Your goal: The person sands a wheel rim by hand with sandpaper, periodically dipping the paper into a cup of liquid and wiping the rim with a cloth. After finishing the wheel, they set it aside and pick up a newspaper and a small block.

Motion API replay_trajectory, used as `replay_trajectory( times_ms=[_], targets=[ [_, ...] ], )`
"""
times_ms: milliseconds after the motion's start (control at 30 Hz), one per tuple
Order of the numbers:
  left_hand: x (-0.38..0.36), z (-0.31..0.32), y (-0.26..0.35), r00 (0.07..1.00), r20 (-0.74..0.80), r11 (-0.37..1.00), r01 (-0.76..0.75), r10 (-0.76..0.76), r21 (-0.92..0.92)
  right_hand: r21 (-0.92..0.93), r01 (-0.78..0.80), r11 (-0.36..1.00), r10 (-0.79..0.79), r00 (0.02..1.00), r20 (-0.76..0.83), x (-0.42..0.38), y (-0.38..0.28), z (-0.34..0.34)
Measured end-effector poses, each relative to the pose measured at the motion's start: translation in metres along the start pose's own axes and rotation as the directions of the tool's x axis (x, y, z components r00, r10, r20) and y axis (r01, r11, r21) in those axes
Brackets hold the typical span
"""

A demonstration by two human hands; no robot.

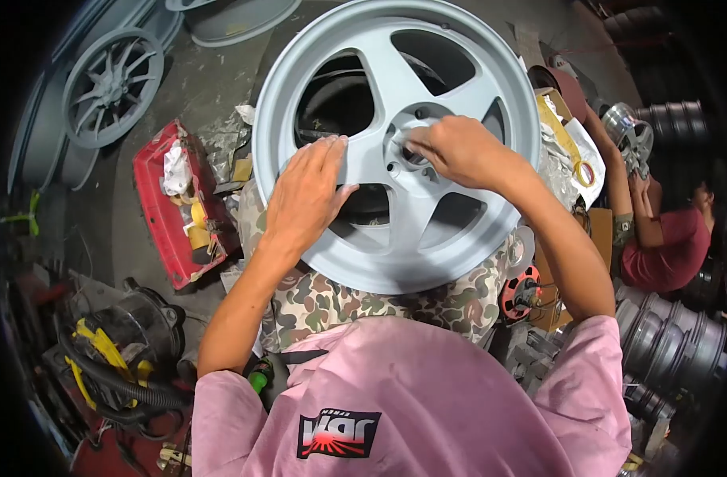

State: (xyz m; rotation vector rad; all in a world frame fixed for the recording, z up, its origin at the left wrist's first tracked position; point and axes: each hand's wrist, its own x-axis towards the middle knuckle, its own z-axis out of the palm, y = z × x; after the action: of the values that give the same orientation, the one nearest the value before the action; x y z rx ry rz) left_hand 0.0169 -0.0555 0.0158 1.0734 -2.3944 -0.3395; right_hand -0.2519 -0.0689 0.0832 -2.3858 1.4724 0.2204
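A large light grey car wheel [405, 219] with broad spokes lies face up across my lap, over camouflage trousers. Flat on a spoke and window edge at its left side rests my left hand [306, 187], fingers stretched out. My right hand [471, 151] is at the hub, its fingers pinched together and reaching into the centre recess by the bolt holes. Whatever those fingertips hold, if anything, is hidden.
To the left stand a red tray [163, 230] of scraps and tape, and a black vacuum [145, 318] with a hose. Another grey wheel [114, 87] leans behind. On the right, a seated person [667, 238] handles a small metal part; stacked wheels [677, 338] lie nearby.
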Motion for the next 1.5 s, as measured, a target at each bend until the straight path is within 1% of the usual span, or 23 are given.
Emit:
replay_trajectory(
  times_ms=[67, 167, 233, 300, 400, 433, 467, 533, 567, 633, 733, 867, 900, 933, 1000, 1033, 1133, 1233, 1267, 1333, 1400, 1467, 1500],
  targets=[
    [0.002, 0.0, 0.003, 1.0, 0.009, 1.0, 0.0, 0.0, 0.005, 0.284, -0.024, 0.959, 0.091, 0.97, -0.226, 0.008, 0.006, 0.02],
    [0.003, -0.003, 0.0, 1.0, 0.02, 1.0, -0.005, 0.005, 0.007, 0.721, -0.087, 0.687, 0.333, 0.92, -0.207, 0.03, -0.004, 0.077],
    [0.004, -0.002, 0.002, 0.999, 0.038, 1.0, 0.023, -0.023, -0.005, 0.981, -0.04, 0.19, 0.501, 0.863, -0.062, 0.031, -0.022, 0.087],
    [0.002, 0.002, 0.002, 0.999, 0.039, 1.0, -0.006, 0.005, 0.012, 0.916, 0.16, -0.367, 0.478, 0.878, 0.038, 0.012, -0.032, 0.086],
    [0.002, 0.002, 0.003, 0.999, 0.038, 0.999, -0.024, 0.022, 0.039, 0.846, 0.363, -0.39, 0.626, 0.778, -0.045, -0.009, -0.049, 0.078],
    [0.003, 0.001, 0.005, 0.999, 0.051, 0.999, 0.001, -0.003, 0.041, 0.928, 0.302, -0.22, 0.697, 0.714, -0.066, -0.004, -0.055, 0.083],
    [0.005, -0.001, 0.007, 0.998, 0.06, 0.999, 0.021, -0.024, 0.045, 0.961, 0.256, 0.102, 0.719, 0.648, -0.249, 0.014, -0.051, 0.109],
    [0.008, -0.002, 0.01, 0.998, 0.064, 0.998, -0.008, 0.004, 0.055, 0.812, -0.01, 0.584, 0.654, 0.598, -0.463, 0.048, -0.05, 0.124],
    [0.008, -0.003, 0.011, 0.998, 0.07, 0.998, 0.004, -0.008, 0.059, 0.818, -0.004, 0.575, 0.665, 0.585, -0.464, 0.051, -0.05, 0.124],
    [0.009, -0.005, 0.011, 0.996, 0.085, 0.997, 0.003, -0.009, 0.072, 0.935, 0.237, -0.263, 0.646, 0.763, -0.011, 0.045, -0.051, 0.098],
    [0.01, -0.003, 0.013, 0.998, 0.068, 0.998, 0.005, -0.01, 0.069, 0.788, 0.387, -0.479, 0.661, 0.75, 0.034, 0.006, -0.046, 0.087],
    [0.009, -0.003, 0.014, 0.996, 0.087, 0.997, 0.023, -0.029, 0.077, 0.92, 0.345, -0.185, 0.751, 0.654, -0.094, 0.034, -0.043, 0.093],
    [0.009, -0.003, 0.013, 0.996, 0.086, 0.997, 0.027, -0.034, 0.075, 0.945, 0.289, 0.155, 0.786, 0.543, -0.295, 0.052, -0.043, 0.087],
    [0.008, -0.004, 0.012, 0.996, 0.087, 0.996, 0.024, -0.031, 0.083, 0.943, 0.296, 0.152, 0.786, 0.543, -0.297, 0.052, -0.045, 0.093],
    [0.009, -0.005, 0.013, 0.996, 0.084, 0.998, 0.036, -0.041, 0.06, 0.806, -0.007, 0.592, 0.554, 0.729, -0.401, 0.027, -0.057, 0.097],
    [0.01, -0.005, 0.014, 0.996, 0.08, 0.998, 0.03, -0.034, 0.056, 0.715, -0.107, 0.691, 0.413, 0.87, -0.27, 0.006, -0.055, 0.098],
    [0.007, -0.005, 0.016, 0.994, 0.095, 0.998, 0.04, -0.045, 0.053, 0.58, -0.246, 0.777, 0.313, 0.95, -0.016, -0.026, -0.051, 0.076],
    [0.009, -0.003, 0.014, 0.995, 0.085, 0.997, 0.038, -0.044, 0.071, 0.745, -0.23, 0.626, 0.515, 0.84, -0.173, 0.028, -0.044, 0.066],
    [0.011, -0.003, 0.014, 0.995, 0.083, 0.998, 0.042, -0.047, 0.056, 0.961, -0.169, 0.217, 0.571, 0.821, 0.016, 0.036, -0.023, 0.058],
    [0.008, -0.008, 0.012, 0.996, 0.073, 0.997, 0.054, -0.057, 0.049, 0.992, 0.118, -0.044, 0.589, 0.805, -0.07, 0.038, 0.017, 0.06],
    [0.01, -0.006, 0.012, 0.997, 0.062, 0.999, 0.038, -0.04, 0.034, 0.865, 0.256, -0.431, 0.64, 0.762, 0.093, 0.016, 0.03, 0.057],
    [0.007, -0.004, 0.011, 0.998, 0.057, 0.998, 0.038, -0.041, 0.047, 0.913, 0.258, -0.316, 0.759, 0.646, 0.08, 0.018, 0.008, 0.059],
    [0.006, -0.002, 0.009, 0.999, 0.048, 0.999, 0.018, -0.02, 0.045, 0.955, 0.216, -0.203, 0.742, 0.671, 0.006, 0.017, -0.014, 0.054]
  ],
)
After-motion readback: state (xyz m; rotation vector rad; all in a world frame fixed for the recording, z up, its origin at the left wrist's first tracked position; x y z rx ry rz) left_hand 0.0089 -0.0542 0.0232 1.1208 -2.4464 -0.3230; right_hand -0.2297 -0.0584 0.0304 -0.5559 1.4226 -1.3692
